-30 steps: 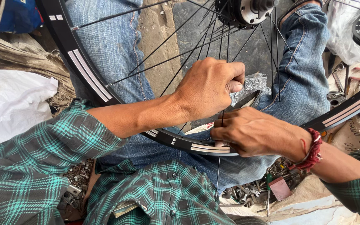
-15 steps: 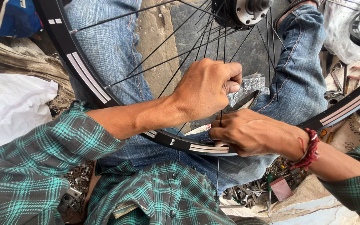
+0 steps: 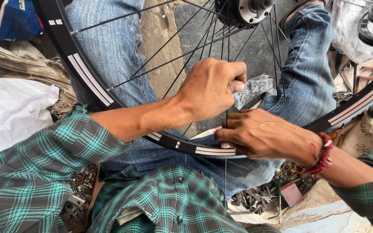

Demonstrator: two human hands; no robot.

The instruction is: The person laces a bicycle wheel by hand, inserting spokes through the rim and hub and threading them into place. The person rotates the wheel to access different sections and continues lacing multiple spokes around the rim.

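Fingers (image 3: 232, 75) of the left hand (image 3: 210, 88) are curling tight into a fist around a crumpled silver wrapper (image 3: 253, 88), which is sticking out on the thumb side, just inside the rim.

Item 1. Bicycle wheel: black rim (image 3: 87, 88) with grey stripes is arcing across the person's lap, lying over both blue-jeaned legs (image 3: 117, 47); its hub (image 3: 249, 9) is sitting at the top of the view, thin spokes (image 3: 169, 41) fanning down from it to the rim.

Item 2. Left forearm: is reaching across the rim from the green plaid sleeve (image 3: 35, 172), wrist straight, knuckles facing up, fist hovering among the spokes inside the rim.

Item 3. Right hand (image 3: 266, 136): is lying palm down on the rim's near edge, fingertips (image 3: 225, 145) pressed together and pinching at a spoke where it is meeting the rim; a red thread band (image 3: 322, 155) is circling the wrist.

Item 4. Loose metal parts (image 3: 260, 198): are lying heaped on the ground below the rim, beside a small red tool (image 3: 291, 193).
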